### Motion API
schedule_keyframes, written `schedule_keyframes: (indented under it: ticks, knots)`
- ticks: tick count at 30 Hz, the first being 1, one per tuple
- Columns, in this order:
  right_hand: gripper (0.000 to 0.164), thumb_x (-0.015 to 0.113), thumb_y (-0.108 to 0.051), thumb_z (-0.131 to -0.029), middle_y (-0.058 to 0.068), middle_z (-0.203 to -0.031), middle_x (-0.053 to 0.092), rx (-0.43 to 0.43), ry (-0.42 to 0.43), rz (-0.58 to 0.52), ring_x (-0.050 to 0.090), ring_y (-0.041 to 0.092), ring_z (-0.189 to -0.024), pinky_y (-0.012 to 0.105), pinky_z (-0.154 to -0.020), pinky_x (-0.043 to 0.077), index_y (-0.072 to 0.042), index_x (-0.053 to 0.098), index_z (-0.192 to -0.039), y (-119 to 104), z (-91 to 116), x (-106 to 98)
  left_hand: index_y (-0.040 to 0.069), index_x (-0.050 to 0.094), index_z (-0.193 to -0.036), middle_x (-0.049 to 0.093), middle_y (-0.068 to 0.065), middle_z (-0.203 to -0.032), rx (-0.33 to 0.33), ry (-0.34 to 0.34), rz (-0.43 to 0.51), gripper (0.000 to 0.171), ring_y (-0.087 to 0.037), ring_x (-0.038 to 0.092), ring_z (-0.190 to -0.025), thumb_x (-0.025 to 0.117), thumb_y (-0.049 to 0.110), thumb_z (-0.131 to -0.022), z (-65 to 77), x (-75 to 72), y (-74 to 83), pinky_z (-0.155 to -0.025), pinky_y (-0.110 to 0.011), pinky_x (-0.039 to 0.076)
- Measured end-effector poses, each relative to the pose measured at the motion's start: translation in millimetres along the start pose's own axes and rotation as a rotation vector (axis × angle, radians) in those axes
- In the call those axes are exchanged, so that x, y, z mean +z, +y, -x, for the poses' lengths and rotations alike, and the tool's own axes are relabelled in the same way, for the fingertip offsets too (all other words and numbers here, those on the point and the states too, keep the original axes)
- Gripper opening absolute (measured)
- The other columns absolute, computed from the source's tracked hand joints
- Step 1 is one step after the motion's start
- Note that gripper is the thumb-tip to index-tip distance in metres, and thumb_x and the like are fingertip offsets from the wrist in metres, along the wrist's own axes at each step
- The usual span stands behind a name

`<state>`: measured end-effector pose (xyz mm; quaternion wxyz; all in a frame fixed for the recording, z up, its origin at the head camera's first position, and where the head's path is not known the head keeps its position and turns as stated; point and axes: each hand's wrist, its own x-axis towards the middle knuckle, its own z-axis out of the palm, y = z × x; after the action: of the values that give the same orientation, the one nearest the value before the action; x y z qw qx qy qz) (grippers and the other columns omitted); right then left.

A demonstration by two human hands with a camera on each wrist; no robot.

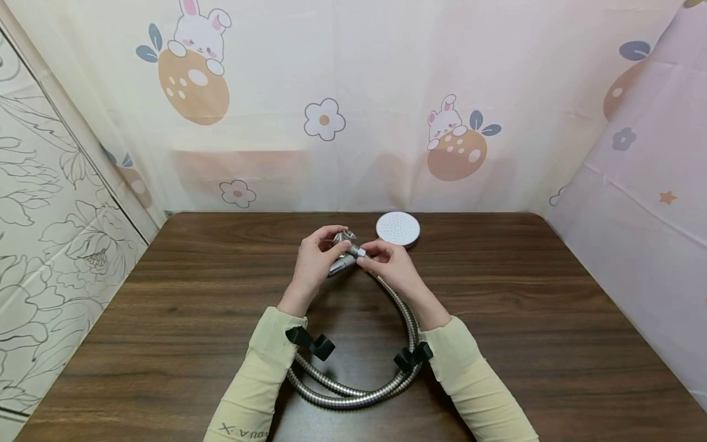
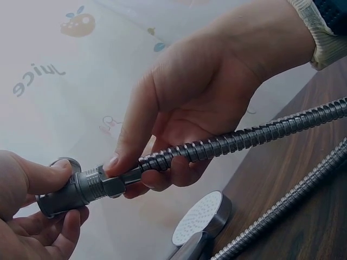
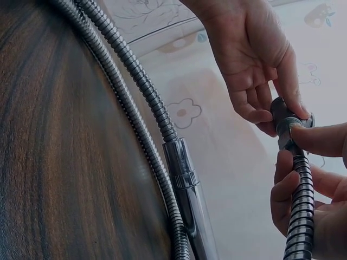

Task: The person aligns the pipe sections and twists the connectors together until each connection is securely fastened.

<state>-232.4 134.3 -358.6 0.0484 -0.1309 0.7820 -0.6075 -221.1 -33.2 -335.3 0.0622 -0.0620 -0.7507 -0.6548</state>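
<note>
My left hand (image 1: 313, 265) pinches a small chrome pipe fitting (image 2: 60, 197) with a threaded outlet; its exact kind is not clear. Thumb and fingers of my right hand (image 1: 394, 268) pinch the hex nut (image 2: 113, 186) at the end of a ribbed metal shower hose (image 1: 353, 402). In the left wrist view the nut sits against the fitting's thread, some of which shows. The hose loops over the table between my forearms. Its other end joins the chrome handle (image 3: 187, 200) of a shower head (image 1: 397, 228), whose round white face points up behind my right hand.
The dark wood-grain table (image 1: 193, 307) reaches back to a printed curtain (image 1: 359, 73) close behind its far edge. More patterned fabric hangs at the left and right sides. Black straps (image 1: 312, 342) with mounts sit on both wrists.
</note>
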Motion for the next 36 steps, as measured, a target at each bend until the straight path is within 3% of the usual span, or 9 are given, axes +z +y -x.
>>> schedule_keyframes:
  ticks: [4, 11, 14, 23, 36]
  knots:
    - [0.034, 0.064, -0.007, -0.083, 0.014, -0.094, 0.060, 0.005, 0.005, -0.053, 0.057, 0.007, -0.070, 0.026, -0.066, 0.048, 0.005, 0.053, -0.112, 0, 0, 1, 0.003, 0.062, -0.111, 0.061, -0.015, -0.107, 0.002, 0.005, -0.012, 0.027, -0.026, 0.057, -0.090, 0.063, 0.008, -0.084, 3.4, 0.5, 5.6, -0.070, -0.022, 0.042]
    - [0.024, 0.062, -0.009, -0.085, 0.009, -0.085, 0.062, 0.004, 0.008, -0.107, 0.059, 0.010, -0.067, 0.023, -0.057, 0.044, 0.001, 0.052, -0.105, 1, 0, 2, 0.009, 0.064, -0.111, 0.062, -0.011, -0.106, 0.012, 0.009, 0.023, 0.028, -0.021, 0.057, -0.088, 0.066, 0.014, -0.083, -9.1, 0.8, -18.8, -0.070, -0.024, 0.042]
    - [0.022, 0.060, -0.010, -0.086, 0.011, -0.086, 0.062, 0.017, 0.012, -0.114, 0.060, 0.011, -0.066, 0.020, -0.055, 0.042, 0.000, 0.054, -0.105, 0, 0, 2, 0.009, 0.064, -0.111, 0.062, -0.010, -0.105, 0.027, 0.015, 0.017, 0.028, -0.020, 0.057, -0.086, 0.066, 0.015, -0.083, -10.1, 1.4, -22.2, -0.068, -0.025, 0.043]
    - [0.032, 0.069, -0.005, -0.078, 0.008, -0.089, 0.064, 0.024, 0.031, -0.054, 0.057, 0.008, -0.075, 0.021, -0.065, 0.045, 0.002, 0.052, -0.105, 0, -1, 3, 0.011, 0.064, -0.108, 0.063, -0.007, -0.102, 0.048, 0.027, -0.005, 0.026, -0.018, 0.057, -0.084, 0.066, 0.016, -0.083, -8.7, 2.4, -22.2, -0.069, -0.027, 0.044]
    - [0.023, 0.065, -0.006, -0.082, 0.001, -0.083, 0.056, -0.012, 0.033, -0.090, 0.054, 0.006, -0.063, 0.021, -0.057, 0.043, 0.003, 0.057, -0.101, 3, 1, 2, 0.011, 0.064, -0.111, 0.062, -0.011, -0.107, 0.021, 0.006, 0.015, 0.028, -0.021, 0.057, -0.088, 0.066, 0.016, -0.083, -8.9, 0.9, -19.7, -0.070, -0.025, 0.043]
